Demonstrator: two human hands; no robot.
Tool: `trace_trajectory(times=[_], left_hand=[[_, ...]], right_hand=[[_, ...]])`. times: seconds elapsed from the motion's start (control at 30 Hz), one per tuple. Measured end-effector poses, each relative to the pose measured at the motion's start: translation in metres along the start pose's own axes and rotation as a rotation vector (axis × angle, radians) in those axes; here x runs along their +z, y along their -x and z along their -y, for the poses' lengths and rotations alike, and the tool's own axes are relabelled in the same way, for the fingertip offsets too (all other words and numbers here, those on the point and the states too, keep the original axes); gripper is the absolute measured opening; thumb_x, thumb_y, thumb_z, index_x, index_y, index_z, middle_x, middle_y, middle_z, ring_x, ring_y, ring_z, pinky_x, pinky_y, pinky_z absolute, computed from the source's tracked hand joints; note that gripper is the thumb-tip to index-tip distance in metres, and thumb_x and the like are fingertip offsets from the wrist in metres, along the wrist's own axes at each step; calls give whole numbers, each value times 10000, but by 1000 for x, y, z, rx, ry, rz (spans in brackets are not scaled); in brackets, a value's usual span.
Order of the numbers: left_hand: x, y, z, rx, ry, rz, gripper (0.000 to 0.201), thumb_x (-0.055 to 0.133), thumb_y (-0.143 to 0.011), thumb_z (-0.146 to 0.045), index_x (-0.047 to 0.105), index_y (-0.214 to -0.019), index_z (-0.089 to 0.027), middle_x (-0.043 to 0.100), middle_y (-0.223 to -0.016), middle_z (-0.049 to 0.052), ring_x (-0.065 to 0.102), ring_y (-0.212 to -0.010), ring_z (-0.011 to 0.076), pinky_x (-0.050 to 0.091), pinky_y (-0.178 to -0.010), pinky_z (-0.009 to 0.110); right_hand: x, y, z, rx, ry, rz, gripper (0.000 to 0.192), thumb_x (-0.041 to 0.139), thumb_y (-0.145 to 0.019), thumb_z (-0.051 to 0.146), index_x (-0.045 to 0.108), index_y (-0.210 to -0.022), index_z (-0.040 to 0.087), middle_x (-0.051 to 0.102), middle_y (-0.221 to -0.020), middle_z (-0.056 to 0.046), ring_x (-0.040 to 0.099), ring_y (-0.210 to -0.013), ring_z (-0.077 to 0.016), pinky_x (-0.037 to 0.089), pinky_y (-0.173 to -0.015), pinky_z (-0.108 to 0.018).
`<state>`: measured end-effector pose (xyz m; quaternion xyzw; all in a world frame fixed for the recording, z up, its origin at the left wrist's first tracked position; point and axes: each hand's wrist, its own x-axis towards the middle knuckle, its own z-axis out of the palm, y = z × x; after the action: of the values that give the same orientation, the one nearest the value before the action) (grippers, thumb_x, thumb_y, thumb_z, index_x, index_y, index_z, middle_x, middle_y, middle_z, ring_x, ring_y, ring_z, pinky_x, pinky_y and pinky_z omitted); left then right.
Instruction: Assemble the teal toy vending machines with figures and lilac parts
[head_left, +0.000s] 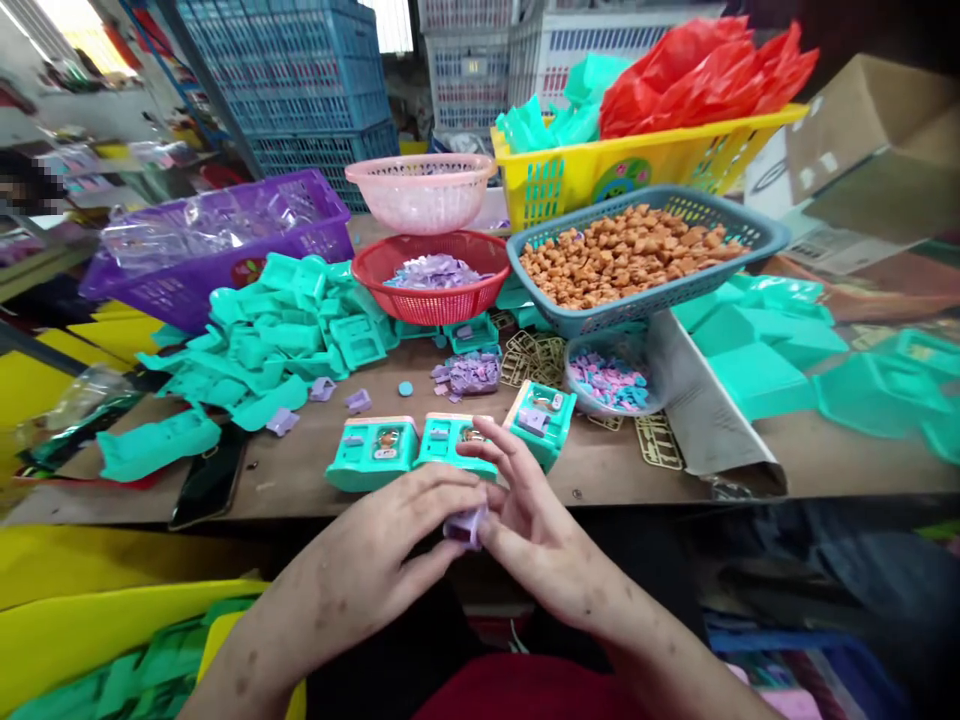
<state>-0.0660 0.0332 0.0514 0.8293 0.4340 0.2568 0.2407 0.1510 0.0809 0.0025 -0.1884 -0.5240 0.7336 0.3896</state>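
Small purple plastic piece (465,526): pinched between the fingertips of the left hand (397,545) and right hand (529,525), both grips closed on it, just in front of the worktop (300,470) edge. Three teal toy housings (450,445) stand in a row just beyond the hands. Behind them: loose purple pieces (472,372), a red basket (431,275), a grey basket (645,255) of brown bits.

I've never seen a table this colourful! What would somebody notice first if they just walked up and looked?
Probably the crumpled bright red plastic bag at the back right, stuffed in a yellow plastic basket, and just before it the grey-blue basket heaped with small orange-brown pieces. To the left sprawls a big pile of teal plastic toy parts. Up close, the left hand and right hand pinch a small lilac plastic piece.
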Motion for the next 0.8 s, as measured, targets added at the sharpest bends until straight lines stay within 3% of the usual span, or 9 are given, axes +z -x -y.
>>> trace_trajectory(times=[0.1,0.2,0.33,0.43,0.5,0.63,0.8], left_hand=[[-4,9,3,71,-29,99,560,569,-1078,-67,556,-1565,-341,637,-1584,66,640,-1450,198,566,-1208,331],[-17,16,16,96,-70,68,448,676,-1087,-196,618,-1506,-344,726,-1449,41,728,-1301,180,612,-1103,272],[-50,16,47,22,-165,-133,334,800,-1030,-452,735,-1327,-312,772,-1406,44,722,-1336,245,593,-1155,363],[-71,3,69,-52,-179,-148,392,793,-1021,-528,757,-1343,-308,802,-1367,43,760,-1253,264,612,-1101,386],[-78,-11,80,-44,-172,-71,400,760,-1047,-524,753,-1378,-301,822,-1309,37,785,-1165,240,621,-1041,348],[-73,-41,96,81,-154,128,368,730,-1068,-514,777,-1336,-267,814,-1280,57,764,-1202,236,598,-1071,337],[-44,-56,89,109,-130,185,325,653,-1112,-385,744,-1398,-261,749,-1365,82,740,-1236,231,606,-1066,338]], right_hand=[[4,0,-1,50,-30,59,838,787,-996,294,351,-1687,480,437,-1701,-109,739,-1244,-204,676,-928,-337],[-1,0,0,67,40,71,819,766,-1002,293,361,-1691,469,434,-1732,-112,771,-1185,-206,689,-967,-395],[-12,-3,-5,-60,550,-123,651,685,-1011,215,528,-1621,375,527,-1676,-108,771,-1112,-194,689,-946,-380],[-13,-7,-14,-71,846,-52,640,700,-995,201,571,-1599,368,554,-1662,-90,763,-873,-130,699,-859,-352],[-14,-9,-20,-58,921,11,604,683,-1020,216,573,-1596,361,587,-1630,-78,784,-933,-153,699,-943,-381],[-27,-12,-25,-160,1087,-108,564,776,-986,268,614,-1524,311,670,-1437,-100,685,-1327,-299,609,-1160,-516],[-45,-12,-24,-194,1175,-134,482,908,-925,358,684,-1347,293,682,-1301,-98,691,-1231,-319,615,-1094,-552]])
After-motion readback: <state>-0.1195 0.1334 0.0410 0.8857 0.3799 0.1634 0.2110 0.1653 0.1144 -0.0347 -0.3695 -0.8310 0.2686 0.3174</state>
